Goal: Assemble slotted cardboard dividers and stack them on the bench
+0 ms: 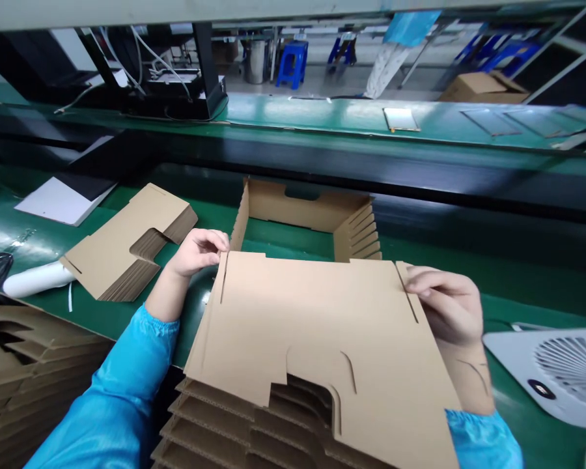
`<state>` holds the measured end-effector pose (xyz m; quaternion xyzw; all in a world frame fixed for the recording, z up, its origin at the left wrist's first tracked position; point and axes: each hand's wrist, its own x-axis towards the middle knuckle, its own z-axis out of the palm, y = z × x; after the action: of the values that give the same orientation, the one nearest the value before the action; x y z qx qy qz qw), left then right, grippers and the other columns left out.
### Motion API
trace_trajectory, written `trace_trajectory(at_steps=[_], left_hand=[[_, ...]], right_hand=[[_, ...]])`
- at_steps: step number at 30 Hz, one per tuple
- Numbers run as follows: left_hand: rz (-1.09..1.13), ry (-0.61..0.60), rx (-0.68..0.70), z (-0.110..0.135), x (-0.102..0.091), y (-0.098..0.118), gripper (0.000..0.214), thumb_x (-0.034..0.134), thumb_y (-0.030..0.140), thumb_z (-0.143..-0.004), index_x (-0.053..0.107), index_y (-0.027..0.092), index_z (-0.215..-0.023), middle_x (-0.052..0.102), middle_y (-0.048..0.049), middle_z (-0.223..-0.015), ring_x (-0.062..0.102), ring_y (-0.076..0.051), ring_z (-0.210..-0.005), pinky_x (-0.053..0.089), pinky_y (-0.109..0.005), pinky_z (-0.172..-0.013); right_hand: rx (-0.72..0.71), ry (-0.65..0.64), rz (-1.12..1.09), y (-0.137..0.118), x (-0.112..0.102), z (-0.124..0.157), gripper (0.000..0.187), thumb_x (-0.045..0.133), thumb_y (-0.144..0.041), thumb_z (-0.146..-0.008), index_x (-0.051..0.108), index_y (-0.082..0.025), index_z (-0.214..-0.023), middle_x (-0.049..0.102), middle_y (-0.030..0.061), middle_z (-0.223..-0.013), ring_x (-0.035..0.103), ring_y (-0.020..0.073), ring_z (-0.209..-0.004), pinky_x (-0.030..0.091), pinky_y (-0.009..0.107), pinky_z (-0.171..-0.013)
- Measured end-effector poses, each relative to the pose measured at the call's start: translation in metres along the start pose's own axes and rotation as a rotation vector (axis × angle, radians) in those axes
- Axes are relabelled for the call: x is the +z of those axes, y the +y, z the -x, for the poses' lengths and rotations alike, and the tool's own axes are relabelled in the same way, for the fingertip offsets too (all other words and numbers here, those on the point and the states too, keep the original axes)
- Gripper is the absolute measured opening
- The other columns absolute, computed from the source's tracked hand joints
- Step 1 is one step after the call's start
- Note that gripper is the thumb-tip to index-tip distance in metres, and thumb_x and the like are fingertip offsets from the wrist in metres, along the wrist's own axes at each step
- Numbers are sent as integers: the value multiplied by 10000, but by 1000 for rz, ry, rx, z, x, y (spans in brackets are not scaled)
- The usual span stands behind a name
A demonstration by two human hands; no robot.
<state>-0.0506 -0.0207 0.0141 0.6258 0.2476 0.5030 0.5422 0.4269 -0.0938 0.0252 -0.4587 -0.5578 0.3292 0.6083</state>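
Observation:
A flat brown cardboard sheet (317, 312) with slots near both ends and a curved cutout tilts in front of me. My left hand (200, 251) pinches its far left corner between thumb and fingers. On the opposite side, my right hand (446, 303) grips the right edge beside the slot. Under the sheet lies a stack of corrugated cardboard pieces (215, 426), partly covered by it. Just beyond stands a cardboard frame (293, 205), its right side made of several notched layers; the sheet hides its near side.
A pile of cut cardboard sheets (127, 241) lies left on the green table (190, 176), beside a white roll (39, 279). More cardboard (34, 378) is stacked lower left. A white fan (561, 371) sits at right. A raised green shelf (297, 111) runs across the back.

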Motion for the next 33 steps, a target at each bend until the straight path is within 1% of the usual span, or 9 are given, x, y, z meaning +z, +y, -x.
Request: trace_trajectory(at_steps=[4, 8, 11, 15, 21, 23, 26, 28, 33], left_hand=[[-5, -37, -20, 1, 2, 4, 514, 1104, 621, -703, 785, 218, -703, 700, -49, -681, 606, -184, -643, 522, -383, -700], [33, 1, 64, -1, 7, -2, 454, 1082, 542, -776, 779, 210, -709, 686, -28, -658, 584, -147, -606, 506, -329, -668], [75, 58, 117, -3, 10, -9, 401, 1076, 496, -800, 798, 210, -759, 703, -22, -699, 605, -128, -625, 511, -284, -661], [100, 131, 94, -3, 12, -7, 354, 1063, 480, -826, 827, 217, -821, 709, -18, -726, 635, -127, -654, 531, -261, -665], [76, 15, 13, 2, 5, 12, 193, 1037, 347, -866, 897, 230, -929, 819, -74, -921, 704, -137, -733, 582, -261, -684], [117, -1, 17, 3, 1, 13, 247, 1048, 391, -850, 909, 236, -983, 824, -84, -982, 695, -127, -710, 596, -266, -671], [125, 9, 54, 3, -1, 5, 375, 1095, 489, -769, 895, 220, -937, 815, -79, -943, 693, -129, -665, 604, -268, -638], [66, 70, 69, 2, 1, -2, 417, 1107, 529, -740, 870, 210, -866, 821, -74, -897, 720, -149, -672, 630, -291, -669], [-35, 198, 141, 0, 9, -11, 405, 1048, 543, -839, 808, 223, -774, 757, -25, -714, 690, -146, -631, 593, -282, -663]], right_hand=[[94, -155, 58, -3, -14, -1, 451, 1071, -693, -669, 858, -296, -677, 718, 143, -707, 668, 279, -616, 551, 405, -549], [92, -128, 27, -2, -9, -1, 459, 1096, -679, -651, 925, -319, -880, 818, 159, -1019, 803, 301, -881, 662, 371, -694], [71, -100, -5, -3, 2, 2, 386, 1101, -573, -720, 952, -382, -1021, 823, 117, -1165, 813, 267, -1049, 685, 327, -815], [10, -140, -42, -3, 4, 3, 186, 1062, -494, -840, 958, -416, -973, 814, 97, -1178, 794, 213, -963, 669, 313, -810], [-123, -191, 70, 6, -7, -1, 295, 980, -670, -891, 972, -380, -949, 792, 119, -969, 774, 253, -820, 623, 358, -676], [-139, -129, 120, 9, -4, 0, 328, 959, -684, -901, 972, -359, -935, 790, 123, -910, 771, 276, -794, 607, 378, -646], [-133, 77, 168, 13, 5, 4, 338, 1057, -629, -781, 934, -314, -790, 770, 103, -811, 714, 254, -688, 543, 356, -556], [-132, 202, 185, 17, 8, 5, 483, 1100, -697, -654, 863, -276, -650, 720, 87, -686, 646, 229, -585, 499, 344, -503], [-21, 266, 244, 30, 4, 4, 729, 1046, -935, -444, 780, -263, -538, 642, 84, -530, 605, 244, -480, 518, 383, -472]])
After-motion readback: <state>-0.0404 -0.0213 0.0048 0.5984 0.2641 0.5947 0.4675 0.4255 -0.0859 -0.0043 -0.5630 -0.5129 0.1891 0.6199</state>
